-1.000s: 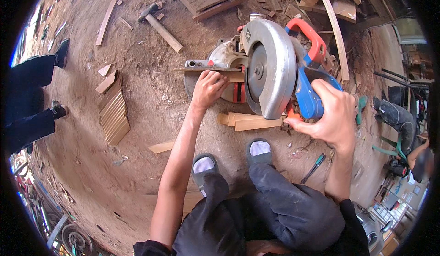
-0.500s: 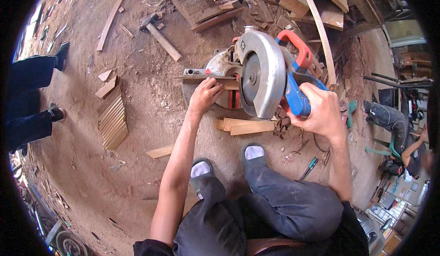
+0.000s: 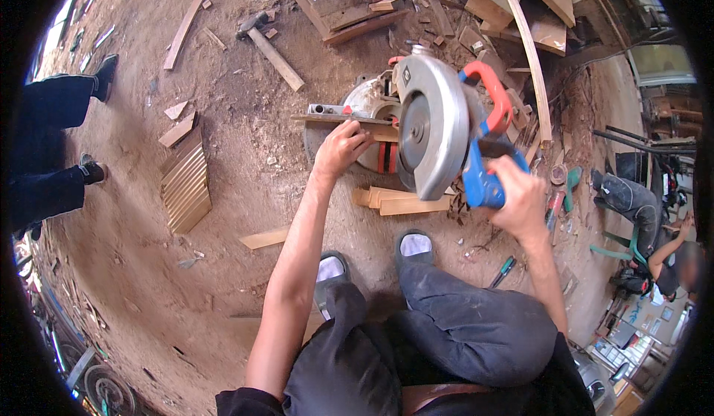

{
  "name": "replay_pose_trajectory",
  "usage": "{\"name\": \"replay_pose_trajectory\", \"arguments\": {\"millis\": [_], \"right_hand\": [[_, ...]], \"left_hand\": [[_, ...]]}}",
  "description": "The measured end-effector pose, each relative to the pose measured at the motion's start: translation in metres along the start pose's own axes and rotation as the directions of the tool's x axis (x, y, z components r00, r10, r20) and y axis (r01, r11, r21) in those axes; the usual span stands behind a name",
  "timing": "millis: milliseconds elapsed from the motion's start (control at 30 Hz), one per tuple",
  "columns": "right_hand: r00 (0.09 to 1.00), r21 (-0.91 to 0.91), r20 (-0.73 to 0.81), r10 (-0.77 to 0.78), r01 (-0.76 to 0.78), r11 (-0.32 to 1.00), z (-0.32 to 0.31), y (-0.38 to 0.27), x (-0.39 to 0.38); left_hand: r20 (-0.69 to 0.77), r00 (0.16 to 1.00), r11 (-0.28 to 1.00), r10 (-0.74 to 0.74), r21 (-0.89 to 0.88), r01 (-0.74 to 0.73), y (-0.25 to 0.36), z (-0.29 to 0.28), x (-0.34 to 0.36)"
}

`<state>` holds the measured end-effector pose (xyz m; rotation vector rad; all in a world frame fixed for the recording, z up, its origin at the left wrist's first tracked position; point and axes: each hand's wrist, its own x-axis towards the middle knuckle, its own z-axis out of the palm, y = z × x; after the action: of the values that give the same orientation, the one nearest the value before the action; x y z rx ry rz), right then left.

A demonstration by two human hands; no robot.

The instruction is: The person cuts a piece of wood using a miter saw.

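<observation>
A miter saw [image 3: 433,129] with a grey blade guard stands on the dirt floor in front of me. My right hand [image 3: 518,199] is wrapped round its blue handle [image 3: 483,181], slightly blurred by motion. At the saw's left side, my left hand [image 3: 343,148] has its fingers closed on a thin wooden strip [image 3: 383,131], pressing it along the fence [image 3: 321,118]. The strip's right end reaches the blade guard, which hides the cutting spot. Just below the saw base, several cut wood pieces [image 3: 413,205] lie on the floor, nearer my feet.
A hammer [image 3: 271,51] lies beyond the saw, left of a pile of scrap boards [image 3: 513,7]. Stacked strips [image 3: 186,185] lie farther left, near a standing person's legs [image 3: 59,103]. Right of my knees is a green-and-black pen-like tool [image 3: 503,271]; another person [image 3: 639,208] sits far right.
The saw's head and my right hand on its handle have come down toward me. My left hand stays on the strip. The whole view has shifted slightly.
</observation>
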<state>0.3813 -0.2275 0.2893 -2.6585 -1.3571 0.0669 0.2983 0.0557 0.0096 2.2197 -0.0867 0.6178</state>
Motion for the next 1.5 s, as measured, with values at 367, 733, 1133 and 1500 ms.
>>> {"name": "replay_pose_trajectory", "arguments": {"millis": [367, 733, 1133, 1500], "right_hand": [[0.988, -0.037, -0.148, 0.033, -0.039, 0.999, 0.050, -0.016, -0.034], [0.980, -0.037, -0.193, 0.038, -0.046, 0.998, 0.081, -0.018, -0.049], [0.978, -0.022, -0.204, 0.042, -0.048, 0.999, 0.083, -0.020, -0.050], [0.975, -0.070, -0.222, 0.017, -0.033, 0.997, 0.096, -0.018, -0.055]], "left_hand": [[0.063, 0.996, 0.991, 0.063, 0.112, -0.070, -0.002, 0.003, -0.003], [0.050, 0.997, 0.994, 0.057, 0.089, -0.061, -0.003, 0.005, -0.002], [0.050, 0.998, 0.991, 0.033, 0.131, -0.040, 0.002, 0.007, 0.000], [0.019, 0.999, 0.999, 0.029, 0.032, -0.030, 0.003, 0.006, 0.001]]}}
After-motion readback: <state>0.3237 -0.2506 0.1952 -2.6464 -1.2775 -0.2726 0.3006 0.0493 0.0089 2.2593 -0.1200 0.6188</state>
